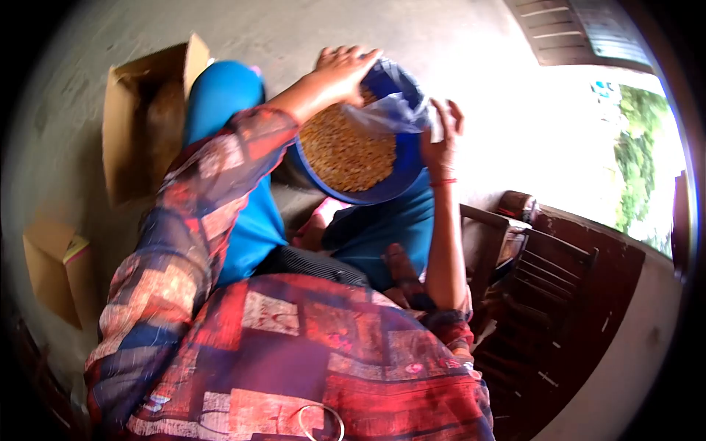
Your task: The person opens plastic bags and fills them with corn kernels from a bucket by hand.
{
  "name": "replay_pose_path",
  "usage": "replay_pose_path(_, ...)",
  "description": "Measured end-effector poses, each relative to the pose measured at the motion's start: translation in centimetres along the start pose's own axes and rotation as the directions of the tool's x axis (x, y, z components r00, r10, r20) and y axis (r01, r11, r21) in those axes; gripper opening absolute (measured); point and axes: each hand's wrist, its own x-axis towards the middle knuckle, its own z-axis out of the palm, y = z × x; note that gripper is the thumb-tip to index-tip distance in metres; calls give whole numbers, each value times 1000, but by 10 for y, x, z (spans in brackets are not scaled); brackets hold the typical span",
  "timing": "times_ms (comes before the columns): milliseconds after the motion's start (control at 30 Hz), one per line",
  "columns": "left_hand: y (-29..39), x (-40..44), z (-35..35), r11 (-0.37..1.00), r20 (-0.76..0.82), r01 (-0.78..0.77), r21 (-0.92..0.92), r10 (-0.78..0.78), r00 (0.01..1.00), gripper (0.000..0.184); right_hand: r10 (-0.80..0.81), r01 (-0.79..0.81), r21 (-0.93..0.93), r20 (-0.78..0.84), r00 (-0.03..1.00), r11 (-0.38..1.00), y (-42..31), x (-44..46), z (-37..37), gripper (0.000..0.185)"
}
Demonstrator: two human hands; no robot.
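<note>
A round blue tub (408, 165) rests between the blue-clad knees, partly filled with small golden-brown pieces (346, 151). At the tub's far rim is my left hand (344, 73), its fingers apart over the edge and the clear plastic bag. The crumpled clear plastic (393, 114) stretches across the tub's opening toward the right side. My right hand (443, 136), with a red string at the wrist, is raised at the tub's right rim, against the plastic's end. Its fingertips are bent, and whether they pinch the plastic is unclear.
An open cardboard box (121, 140) stands on the floor at the left, beside the left knee. A smaller cardboard piece (55, 268) lies lower left. Dark wooden furniture with slats (548, 268) is at the right, near a bright opening with greenery outside.
</note>
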Motion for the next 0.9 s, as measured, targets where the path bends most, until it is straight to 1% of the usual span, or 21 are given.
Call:
replay_pose_path(33, -1, 0, 0, 1000, -21, -12, 1, 12, 1000, 102, 2, 2, -69, 57, 998, 998, -7, 4, 0, 52)
replay_pose_path(67, -1, 0, 0, 1000, -10, -18, -14, 18, 1000, 102, -5, 13, -90, 81, 997, 996, -6, 6, 3, 52)
replay_pose_path(100, 1, -1, -3, 1000, -18, -13, -9, 13, 1000, 103, -15, 29, -142, 100, 995, 989, -4, 8, 4, 47)
replay_pose_path(133, 3, -2, -5, 1000, -12, 1, -3, -1, 1000, 104, -72, 87, -166, 92, 993, 982, 10, 7, 12, 36)
replay_pose_path(167, 2, -1, -4, 1000, -1, 11, 10, -11, 1000, 104, -104, 116, -147, 83, 991, 982, 15, 7, 12, 25)
replay_pose_path(200, 3, -1, -7, 1000, 37, 26, 7, -27, 999, 103, -11, 23, -113, 103, 995, 993, 7, 8, 4, 16)
replay_pose_path(267, 6, -1, -13, 999, 86, 45, 10, -46, 995, 102, 40, -40, 19, -18, 999, 999, 18, 5, 4, 12)
replay_pose_path(333, 6, -3, -17, 999, 94, 47, 16, -48, 994, 102, 223, -195, 268, -79, 972, 944, 30, -1, 6, 9)
replay_pose_path(367, 6, -3, -18, 999, 85, 39, 21, -41, 996, 102, 338, -302, 380, -29, 941, 874, 38, -5, 6, 9)
replay_pose_path(400, 5, -3, -19, 999, 83, 37, 14, -38, 996, 101, 311, -290, 441, 25, 950, 850, 62, -13, 17, 7)
replay_pose_path(467, 5, -2, -19, 1000, 81, 24, 13, -25, 996, 100, 295, -295, 588, 99, 950, 753, 67, -22, 23, 8)
replay_pose_path(500, 4, -1, -19, 1000, 83, 25, -1, -25, 996, 99, 348, -346, 705, 149, 926, 619, 69, -25, 28, 9)
replay_pose_path(533, 4, -2, -19, 1000, 85, 28, -15, -26, 996, 98, 407, -429, 749, 232, 884, 504, 69, -25, 27, 11)
replay_pose_path(567, 5, -2, -22, 999, 76, 23, -24, -21, 997, 93, 399, -413, 748, 216, 891, 519, 69, -24, 28, 12)
replay_pose_path(600, 4, -2, -21, 1000, 75, 17, -21, -16, 997, 93, 391, -398, 745, 200, 898, 535, 69, -22, 30, 12)
replay_pose_path(667, 1, 0, -17, 996, 47, 12, -84, -9, 999, 89, 405, -381, 654, 123, 906, 654, 74, -22, 38, 13)
replay_pose_path(700, 0, 1, -15, 995, 23, 9, -99, -6, 1000, 84, 400, -373, 656, 117, 909, 656, 78, -23, 39, 13)
replay_pose_path(733, -2, 1, -14, 995, 22, 6, -96, -4, 1000, 84, 401, -371, 657, 114, 909, 656, 78, -22, 39, 13)
replay_pose_path(800, -4, 1, -12, 993, -19, -12, -121, 10, 1000, 81, 452, -422, 509, 70, 889, 751, 77, -25, 40, 13)
replay_pose_path(833, -4, 1, -13, 993, -17, -12, -120, 10, 1000, 81, 453, -423, 509, 71, 889, 750, 76, -24, 39, 13)
replay_pose_path(900, -3, 0, -15, 993, -11, -11, -115, 10, 1000, 79, 496, -466, 410, 39, 868, 784, 72, -26, 37, 12)
